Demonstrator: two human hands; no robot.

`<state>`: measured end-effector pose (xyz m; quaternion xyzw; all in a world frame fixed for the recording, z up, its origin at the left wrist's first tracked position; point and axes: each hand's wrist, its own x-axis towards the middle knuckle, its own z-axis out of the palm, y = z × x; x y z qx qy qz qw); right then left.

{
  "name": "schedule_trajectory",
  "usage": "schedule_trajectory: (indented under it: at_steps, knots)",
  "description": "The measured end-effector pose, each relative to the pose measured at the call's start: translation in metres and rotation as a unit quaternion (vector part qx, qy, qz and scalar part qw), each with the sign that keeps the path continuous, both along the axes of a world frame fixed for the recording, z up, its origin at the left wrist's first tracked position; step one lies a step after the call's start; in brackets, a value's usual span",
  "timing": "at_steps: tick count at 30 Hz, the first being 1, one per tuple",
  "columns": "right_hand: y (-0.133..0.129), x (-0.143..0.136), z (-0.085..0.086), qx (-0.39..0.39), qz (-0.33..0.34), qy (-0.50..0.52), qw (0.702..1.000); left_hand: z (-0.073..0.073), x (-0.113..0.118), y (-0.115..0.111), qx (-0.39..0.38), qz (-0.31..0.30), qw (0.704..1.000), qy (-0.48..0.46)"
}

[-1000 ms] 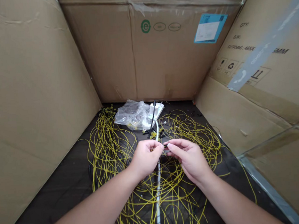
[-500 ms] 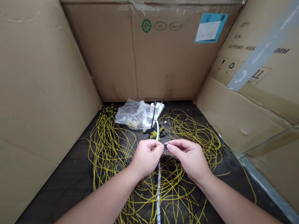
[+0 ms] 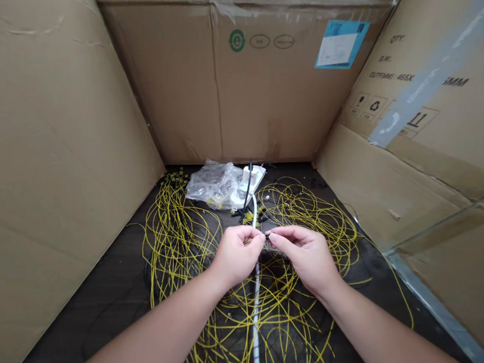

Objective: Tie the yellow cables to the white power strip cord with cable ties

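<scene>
At the middle of the view, my left hand [image 3: 240, 253] and my right hand [image 3: 307, 253] meet almost fingertip to fingertip. Each is closed in a pinch. Between the fingertips shows a tiny dark piece [image 3: 267, 237], too small to name; both hands seem to grip it. Thin yellow wires [image 3: 278, 305] lie in loose loops under and around my hands. A white cable [image 3: 257, 316] runs below them from front to back. Behind the fingers sits a small heap of black and yellow bits [image 3: 251, 217].
Cardboard walls stand on the left [image 3: 53, 153], at the back [image 3: 183, 85] and on the right [image 3: 415, 177]. A crumpled clear plastic bag [image 3: 214, 184] lies on the dark tabletop [image 3: 105, 312] near the back wall. A black cable [image 3: 248, 186] rises beside it.
Almost nothing differs. Both hands keep the same place and pinch, with only a very slight shift at the fingertips.
</scene>
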<state>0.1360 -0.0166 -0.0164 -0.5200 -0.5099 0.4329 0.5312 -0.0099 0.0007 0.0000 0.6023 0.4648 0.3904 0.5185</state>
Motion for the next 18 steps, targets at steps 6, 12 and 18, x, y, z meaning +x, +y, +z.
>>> schedule_trajectory:
  at_steps: [6, 12, 18]
  knots:
    - [0.0002, -0.0010, 0.0009, 0.004, 0.003, 0.000, 1.000, -0.0031, -0.0016, 0.0005, -0.001, 0.010, 1.000, 0.002]
    - [0.0004, -0.0012, 0.0016, 0.002, 0.010, 0.009, 1.000, -0.0074, -0.0016, 0.0017, -0.053, 0.009, 0.997, -0.056]
    - [0.0005, -0.0003, -0.0005, 0.004, 0.007, 0.014, 1.000, -0.0053, -0.0008, 0.0014, -0.077, 0.003, 0.993, -0.084]
